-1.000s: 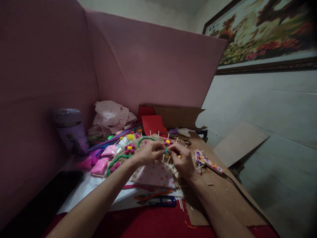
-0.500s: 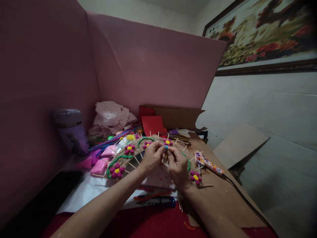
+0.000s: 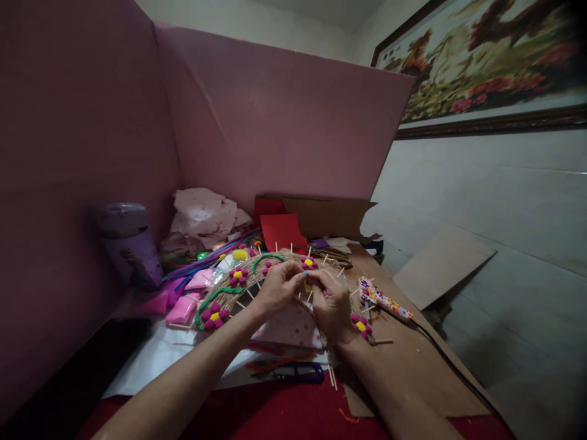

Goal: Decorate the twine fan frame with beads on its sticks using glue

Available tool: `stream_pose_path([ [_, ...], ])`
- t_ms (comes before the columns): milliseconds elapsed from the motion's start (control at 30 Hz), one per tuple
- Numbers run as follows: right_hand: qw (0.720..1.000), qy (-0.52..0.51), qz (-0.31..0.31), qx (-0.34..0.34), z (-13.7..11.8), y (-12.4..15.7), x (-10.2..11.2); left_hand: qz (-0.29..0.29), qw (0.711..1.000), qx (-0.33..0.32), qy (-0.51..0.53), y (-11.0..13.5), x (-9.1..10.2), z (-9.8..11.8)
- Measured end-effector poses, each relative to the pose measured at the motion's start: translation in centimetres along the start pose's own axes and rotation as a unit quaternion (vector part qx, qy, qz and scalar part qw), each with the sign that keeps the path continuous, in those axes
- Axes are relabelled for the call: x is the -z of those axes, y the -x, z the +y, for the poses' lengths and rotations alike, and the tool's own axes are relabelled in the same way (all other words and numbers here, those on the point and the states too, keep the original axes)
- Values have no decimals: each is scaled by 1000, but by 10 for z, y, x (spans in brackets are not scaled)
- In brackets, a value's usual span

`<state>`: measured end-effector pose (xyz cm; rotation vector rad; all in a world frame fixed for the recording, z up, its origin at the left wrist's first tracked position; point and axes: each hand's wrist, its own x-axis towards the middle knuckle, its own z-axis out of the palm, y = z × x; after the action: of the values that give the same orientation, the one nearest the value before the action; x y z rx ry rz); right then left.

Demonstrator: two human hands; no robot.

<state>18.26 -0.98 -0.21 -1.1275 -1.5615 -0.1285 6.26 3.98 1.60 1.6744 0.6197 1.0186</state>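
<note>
A half-round twine-wound arch (image 3: 238,290) with wooden sticks poking out lies on the table. Pink and yellow flowers (image 3: 214,316) and green pipe cleaner decorate it. My left hand (image 3: 275,286) and my right hand (image 3: 331,302) meet over the arch's top middle, fingertips pinched together on a tiny blue piece (image 3: 303,276) I can barely make out. Both hands rest against the arch. A pink dotted cloth (image 3: 288,327) lies under the arch, below my hands.
Blue-handled snips (image 3: 300,371) lie near the front. A patterned glue gun (image 3: 383,300) with a black cord sits on the cardboard to the right. A purple bottle (image 3: 126,244), pink packets (image 3: 183,305), crumpled cloth (image 3: 206,214) and red paper (image 3: 282,231) stand behind. Pink boards wall the left and back.
My right hand slid down the arch and uncovered the flower at its right end. Both hands now pinch slightly lower at the arch's top. The view shifted a little.
</note>
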Motion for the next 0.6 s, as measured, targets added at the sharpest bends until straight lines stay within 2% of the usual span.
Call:
stream_pose_path([
  [233,1000,-16,-2,9,2,0,-2,-56,997,28,48,-1,9,3],
  [400,999,-38,-3,12,4,0,-2,-45,988,69,132,1,5,3],
  [500,999,-41,14,5,5,1,-3,-33,984,68,163,2,0,3],
  [600,998,-40,36,-32,6,5,-4,-15,980,62,189,4,-5,4],
])
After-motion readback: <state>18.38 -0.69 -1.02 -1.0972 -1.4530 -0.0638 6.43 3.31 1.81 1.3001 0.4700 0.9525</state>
